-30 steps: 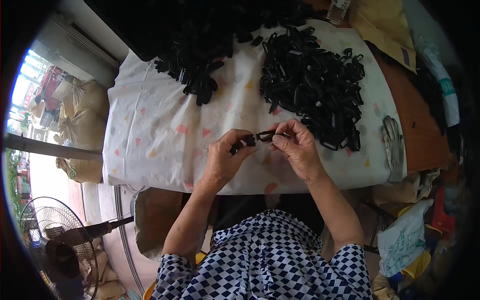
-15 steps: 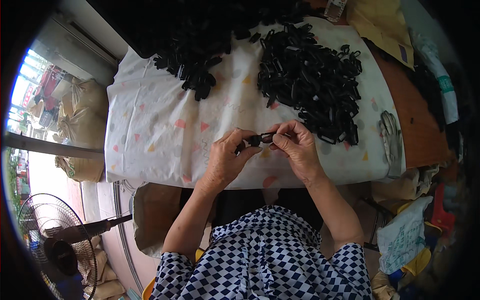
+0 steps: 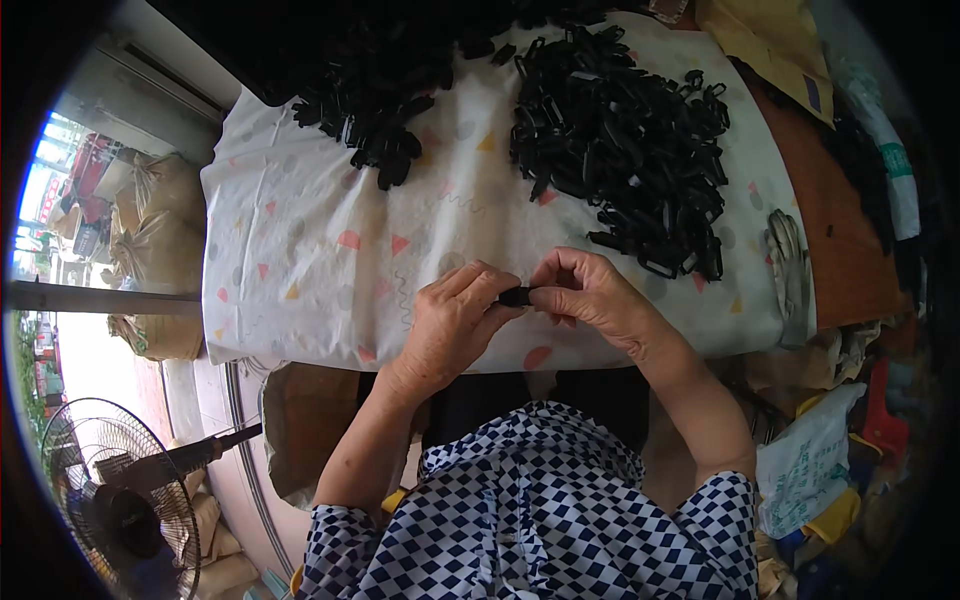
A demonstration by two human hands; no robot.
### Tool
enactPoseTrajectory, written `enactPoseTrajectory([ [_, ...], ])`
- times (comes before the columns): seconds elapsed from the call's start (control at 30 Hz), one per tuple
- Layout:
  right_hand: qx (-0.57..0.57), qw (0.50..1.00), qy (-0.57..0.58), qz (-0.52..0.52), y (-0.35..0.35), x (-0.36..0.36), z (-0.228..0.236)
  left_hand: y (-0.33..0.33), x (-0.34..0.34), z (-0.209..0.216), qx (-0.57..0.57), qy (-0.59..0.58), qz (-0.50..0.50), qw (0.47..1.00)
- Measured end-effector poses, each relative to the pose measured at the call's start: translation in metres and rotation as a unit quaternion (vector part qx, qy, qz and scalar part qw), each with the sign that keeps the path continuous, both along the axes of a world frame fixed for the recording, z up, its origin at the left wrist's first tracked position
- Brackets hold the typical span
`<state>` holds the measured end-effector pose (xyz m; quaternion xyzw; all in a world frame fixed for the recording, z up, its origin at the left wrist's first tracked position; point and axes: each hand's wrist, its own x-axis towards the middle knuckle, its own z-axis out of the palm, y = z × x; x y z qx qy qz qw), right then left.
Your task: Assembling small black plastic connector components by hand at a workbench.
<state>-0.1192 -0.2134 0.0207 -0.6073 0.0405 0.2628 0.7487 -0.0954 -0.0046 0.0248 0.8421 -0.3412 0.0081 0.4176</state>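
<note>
Above the near part of the table, both of my hands meet at a small black plastic buckle piece. My left hand is closed around its left end, with thumb and fingers hiding much of it. At the right end, my right hand pinches it between thumb and forefinger. Beyond my right hand lies a heap of black plastic buckle pieces, many with open, loop-shaped frames. Another pile of black pieces spreads at the far left; its single shapes are hard to make out.
A patterned white cloth covers the table. Near its right edge lies a grey-white glove. A brown paper bag sits at the far right. On the lower left stands a fan; plastic bags lie at the lower right.
Half a second ago a loop-shaped frame showed between my hands; now only a short black part shows. My right hand has closed in toward the left, its elbow swinging outward. The view has shifted slightly.
</note>
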Motion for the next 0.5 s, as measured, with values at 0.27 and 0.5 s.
enactPoseTrajectory([
  [0.27,-0.008,0.993,0.076,0.085,0.001,-0.002,-0.011,0.005,-0.01,0.01,0.078,0.002,-0.046,0.996],
  [0.5,0.172,0.976,0.112,0.067,0.018,-0.005,0.0,0.011,-0.012,0.006,-0.154,0.227,0.005,0.962],
])
